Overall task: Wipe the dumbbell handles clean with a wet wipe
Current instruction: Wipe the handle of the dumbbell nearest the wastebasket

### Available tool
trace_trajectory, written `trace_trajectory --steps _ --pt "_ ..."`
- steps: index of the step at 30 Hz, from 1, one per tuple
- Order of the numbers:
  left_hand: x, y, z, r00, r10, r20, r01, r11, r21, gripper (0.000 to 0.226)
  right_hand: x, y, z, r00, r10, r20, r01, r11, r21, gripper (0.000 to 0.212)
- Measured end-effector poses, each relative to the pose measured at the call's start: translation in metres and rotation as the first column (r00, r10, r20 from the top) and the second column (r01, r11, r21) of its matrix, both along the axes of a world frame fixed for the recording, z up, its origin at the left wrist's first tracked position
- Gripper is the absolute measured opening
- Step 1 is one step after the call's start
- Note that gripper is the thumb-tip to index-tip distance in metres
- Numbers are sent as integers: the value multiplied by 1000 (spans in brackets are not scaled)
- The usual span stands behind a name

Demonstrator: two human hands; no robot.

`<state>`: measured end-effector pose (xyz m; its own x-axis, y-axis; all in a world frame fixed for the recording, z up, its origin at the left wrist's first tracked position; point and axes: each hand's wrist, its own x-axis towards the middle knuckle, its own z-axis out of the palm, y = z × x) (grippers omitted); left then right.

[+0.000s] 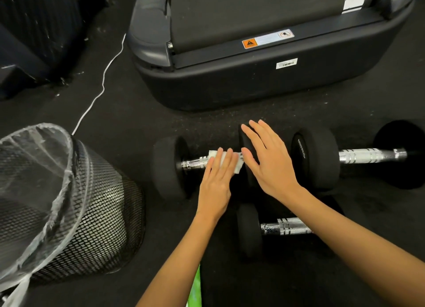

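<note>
Mostly hidden: wet wipe (236,163) under left hand (217,182) on dumbbell handle (195,163).

Left hand (216,182) flat, fingers straight, presses white wet wipe (230,160) onto chrome handle (195,163) of left dumbbell (169,166). Right hand (268,159) open, fingers spread, rests on that dumbbell's right weight head (244,141). Second dumbbell (368,156) just beside, to right. Third dumbbell (250,232) nearer person, partly under right forearm. Mesh bin (92,214) with clear liner at left. Treadmill base (253,76) beyond dumbbells. White cable (103,81) runs across dark floor (138,113). Green item (195,288) at bottom edge, unclear.
</note>
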<state>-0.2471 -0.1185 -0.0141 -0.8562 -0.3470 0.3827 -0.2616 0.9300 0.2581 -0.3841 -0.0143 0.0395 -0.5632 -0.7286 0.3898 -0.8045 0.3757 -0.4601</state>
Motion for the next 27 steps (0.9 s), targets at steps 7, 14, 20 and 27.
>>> trace_trajectory --steps 7,14,20,27 --pt "12 -7 1 999 -39 34 41 997 -63 73 1 0 0 1000 -5 4 5 1000 -13 53" --pt "-6 5 2 1000 13 -26 -13 1000 4 75 0 -1 -1 1000 8 9 -8 1000 -22 53" --pt "3 13 -4 999 50 9 -49 993 -106 75 3 0 -2 1000 -4 9 5 999 -38 52" --pt "-44 -4 24 990 137 32 -140 980 141 50 0 0 0 1000 13 21 -12 999 -33 53"
